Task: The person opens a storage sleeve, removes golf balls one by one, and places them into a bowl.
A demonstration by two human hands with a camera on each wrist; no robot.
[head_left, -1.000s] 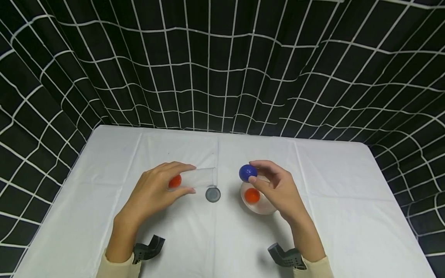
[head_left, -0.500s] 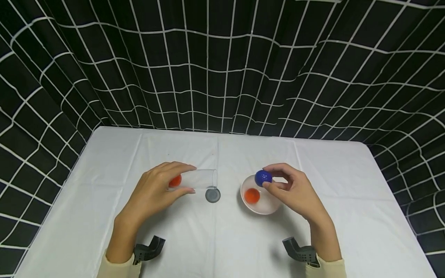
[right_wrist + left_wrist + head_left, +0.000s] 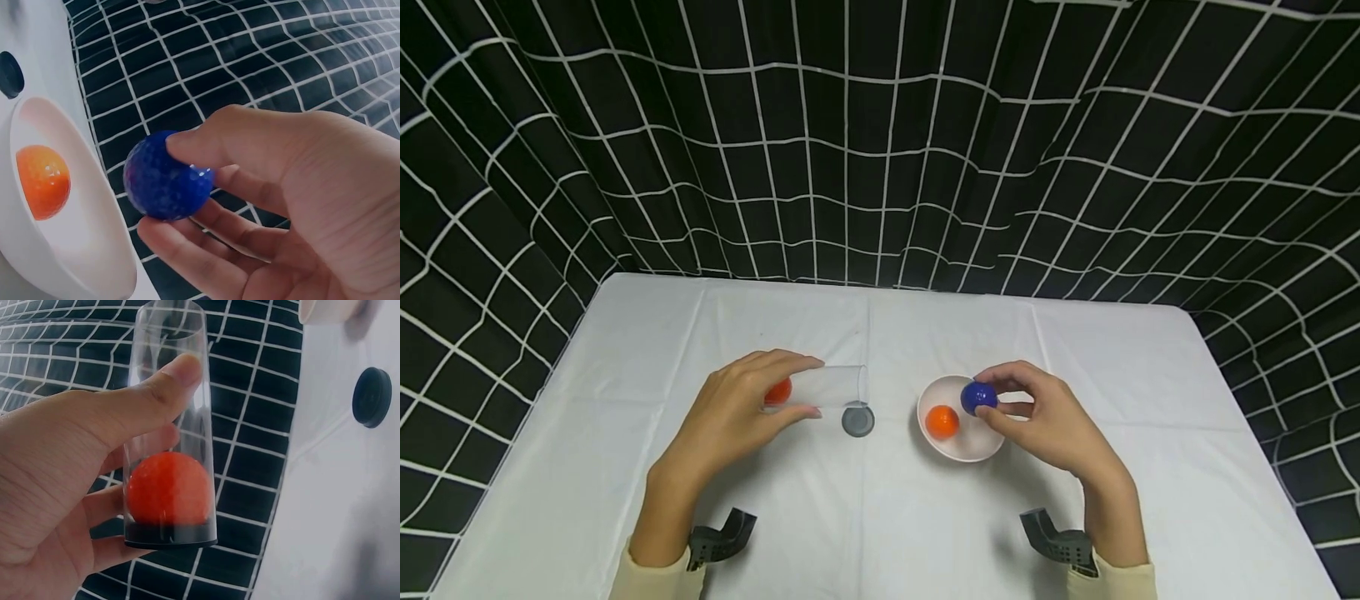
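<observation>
My left hand (image 3: 737, 408) grips a clear tube (image 3: 165, 337), its open mouth pointing right in the head view. A red-orange golf ball (image 3: 169, 487) sits at the tube's dark closed end, partly behind my fingers in the head view. Between thumb and fingertips my right hand (image 3: 1048, 417) pinches a blue golf ball (image 3: 165, 178), which overlaps the upper right of a white bowl (image 3: 958, 450) in the head view. Inside that bowl lies an orange golf ball (image 3: 942, 422). A round dark cap (image 3: 858, 420) rests on the table just below the tube's mouth.
A white cloth covers the table (image 3: 760, 517). Behind it and along both sides hangs a black curtain (image 3: 880, 150) with a white grid. Dark wrist mounts (image 3: 724, 536) are strapped to both wrists.
My right hand has carried the blue golf ball right and slightly down, from above the bowl's upper left to its upper right. The left hand and tube have stayed in place.
</observation>
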